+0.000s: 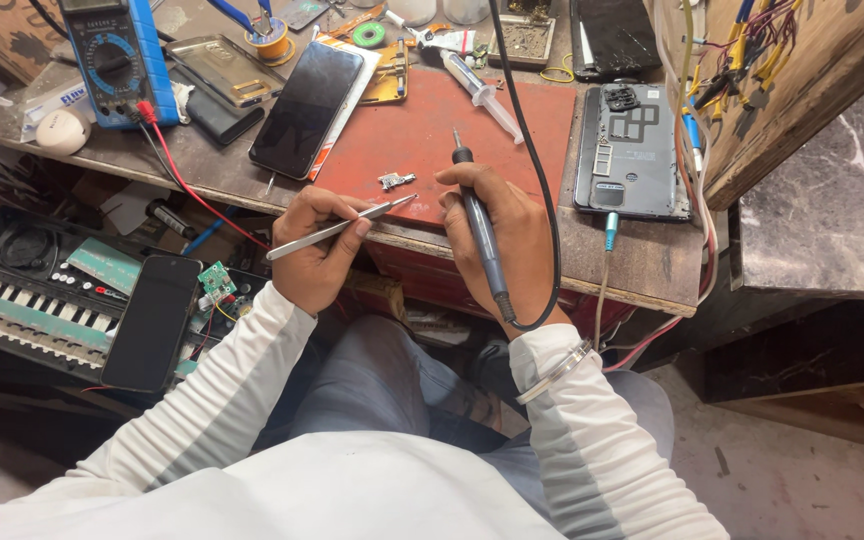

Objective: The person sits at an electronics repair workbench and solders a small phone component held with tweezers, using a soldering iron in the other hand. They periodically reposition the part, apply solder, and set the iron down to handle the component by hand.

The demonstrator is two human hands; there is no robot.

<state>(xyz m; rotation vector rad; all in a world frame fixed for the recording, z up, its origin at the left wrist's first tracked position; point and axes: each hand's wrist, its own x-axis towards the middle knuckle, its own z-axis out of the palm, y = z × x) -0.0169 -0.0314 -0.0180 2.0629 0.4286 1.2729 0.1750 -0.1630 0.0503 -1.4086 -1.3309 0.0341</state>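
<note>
2 hands raised: left (317,250) pinching tweezers (337,229), right (497,235) gripping soldering iron (477,220).

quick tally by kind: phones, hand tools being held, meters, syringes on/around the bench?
Phones: 4 (black-screen phone on the bench, opened phone at right, dark phone on the lower tray, phone at the top edge)
Held tools: 2 (tweezers in left hand, soldering iron in right hand)
Meters: 1 (blue multimeter)
Syringes: 1 (syringe)
Total: 8

Left hand (317,250) holding tweezers (337,229), right hand (497,235) gripping soldering iron (477,225), small metal part (395,180) on red mat (432,130)
</note>
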